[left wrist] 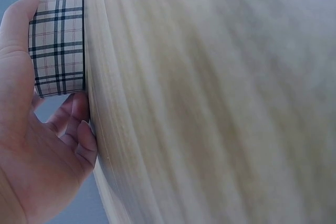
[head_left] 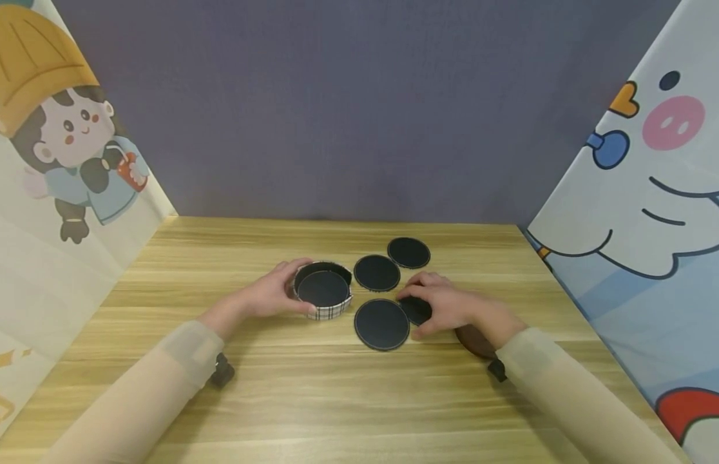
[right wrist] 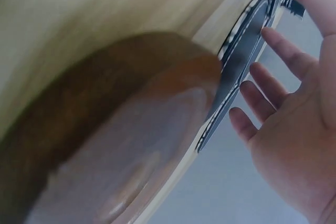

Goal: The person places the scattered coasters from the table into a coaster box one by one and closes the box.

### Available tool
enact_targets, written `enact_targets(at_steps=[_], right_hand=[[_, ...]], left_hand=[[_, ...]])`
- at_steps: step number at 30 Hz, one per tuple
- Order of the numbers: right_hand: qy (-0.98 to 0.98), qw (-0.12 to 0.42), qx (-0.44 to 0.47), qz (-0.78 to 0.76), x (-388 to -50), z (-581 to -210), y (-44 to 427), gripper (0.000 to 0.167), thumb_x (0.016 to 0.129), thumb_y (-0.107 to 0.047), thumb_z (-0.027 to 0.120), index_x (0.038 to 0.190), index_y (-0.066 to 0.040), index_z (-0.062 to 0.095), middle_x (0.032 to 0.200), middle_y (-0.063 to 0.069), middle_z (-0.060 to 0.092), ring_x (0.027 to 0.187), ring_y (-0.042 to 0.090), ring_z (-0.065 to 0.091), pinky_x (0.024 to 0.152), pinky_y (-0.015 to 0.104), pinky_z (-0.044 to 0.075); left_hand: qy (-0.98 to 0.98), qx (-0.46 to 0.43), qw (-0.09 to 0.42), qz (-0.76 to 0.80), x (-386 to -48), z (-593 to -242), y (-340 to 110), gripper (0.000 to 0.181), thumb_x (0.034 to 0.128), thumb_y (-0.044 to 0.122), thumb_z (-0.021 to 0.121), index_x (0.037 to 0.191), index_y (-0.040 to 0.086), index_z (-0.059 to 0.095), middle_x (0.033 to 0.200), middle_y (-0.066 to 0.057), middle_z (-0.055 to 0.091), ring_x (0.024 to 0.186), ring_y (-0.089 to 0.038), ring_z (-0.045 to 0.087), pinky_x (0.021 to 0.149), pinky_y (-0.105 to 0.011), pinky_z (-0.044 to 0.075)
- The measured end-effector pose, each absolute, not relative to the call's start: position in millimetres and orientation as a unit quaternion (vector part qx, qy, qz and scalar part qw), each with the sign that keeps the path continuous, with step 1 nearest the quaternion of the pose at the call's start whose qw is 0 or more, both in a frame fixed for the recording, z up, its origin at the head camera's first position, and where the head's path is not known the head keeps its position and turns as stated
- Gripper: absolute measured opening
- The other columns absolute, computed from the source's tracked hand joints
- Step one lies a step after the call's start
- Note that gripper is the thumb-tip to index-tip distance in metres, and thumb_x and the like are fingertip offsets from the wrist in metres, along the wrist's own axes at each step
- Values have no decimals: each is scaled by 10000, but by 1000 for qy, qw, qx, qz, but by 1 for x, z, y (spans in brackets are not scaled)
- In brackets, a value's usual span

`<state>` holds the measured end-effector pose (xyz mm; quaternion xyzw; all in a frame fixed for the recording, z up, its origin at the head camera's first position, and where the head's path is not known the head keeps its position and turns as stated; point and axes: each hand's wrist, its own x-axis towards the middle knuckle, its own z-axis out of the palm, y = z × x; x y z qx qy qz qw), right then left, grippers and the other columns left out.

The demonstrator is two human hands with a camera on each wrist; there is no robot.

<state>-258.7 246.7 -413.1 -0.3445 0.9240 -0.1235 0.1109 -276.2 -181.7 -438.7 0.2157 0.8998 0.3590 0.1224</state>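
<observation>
My left hand grips the side of a round plaid coaster holder, thumb at the front and fingers behind. Inside the holder lies a black disc. In the left wrist view, the holder's checked wall stands between thumb and fingers. My right hand hovers with spread fingers over a round black coaster, partly hidden by it. The right wrist view shows the right hand with fairly straight fingers close to a dark coaster; contact is hard to tell.
More black coasters lie on the wooden table: one in front, one behind and one farther back. Under my right forearm sits a brown round object, partly covered. A grey wall panel rises behind the table.
</observation>
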Motion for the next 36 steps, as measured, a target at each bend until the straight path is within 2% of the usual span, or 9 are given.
enact_targets(at_steps=[7,16,23,27,29,32,36], right_hand=[[923,104,-350,-125,-256,-413,237,727,796,-454,941,1445,-248,687,1524,89,538,1401,368,481,1168,637,420],[916,108,-366,-122,-252,-414,229,658,817,-432,940,1410,-280,700,1525,70,544,1429,346,468,1189,639,415],[904,112,-394,-124,-246,-411,219,743,777,-361,937,1470,-274,682,1508,68,561,1404,340,472,1156,632,415],[904,136,-387,-118,-242,-410,213,778,784,-317,891,1521,-319,642,1569,71,512,1460,364,426,1189,682,368],[906,143,-381,-118,-240,-410,211,795,786,-307,872,1541,-308,622,1597,71,489,1488,368,404,1207,695,348],[906,144,-379,-121,-237,-410,208,831,800,-359,875,1573,-265,585,1608,48,479,1496,330,401,1213,656,356],[901,140,-393,-122,-231,-413,201,986,783,-540,926,1616,-198,527,1597,28,480,1462,265,428,1174,560,408]], left_hand=[[900,218,122,358,-277,-440,-182,1191,822,529,955,1742,219,266,1543,-266,454,1287,-414,631,1144,-661,537],[897,216,123,366,-275,-438,-182,1182,822,510,961,1739,218,275,1527,-260,460,1269,-399,636,1138,-633,550],[897,218,119,365,-275,-439,-182,1187,821,505,962,1740,207,272,1507,-257,471,1235,-372,644,1116,-612,569],[898,216,119,364,-275,-439,-181,1187,824,511,959,1743,217,267,1502,-250,474,1226,-364,647,1111,-597,575],[899,217,118,361,-275,-440,-181,1186,826,517,956,1744,218,266,1501,-251,475,1227,-360,645,1111,-600,573],[900,217,117,359,-275,-441,-180,1187,824,524,955,1743,222,267,1505,-252,475,1230,-362,644,1110,-610,571],[903,213,115,355,-274,-439,-180,1187,819,533,956,1743,242,269,1500,-242,480,1220,-359,646,1100,-608,578]])
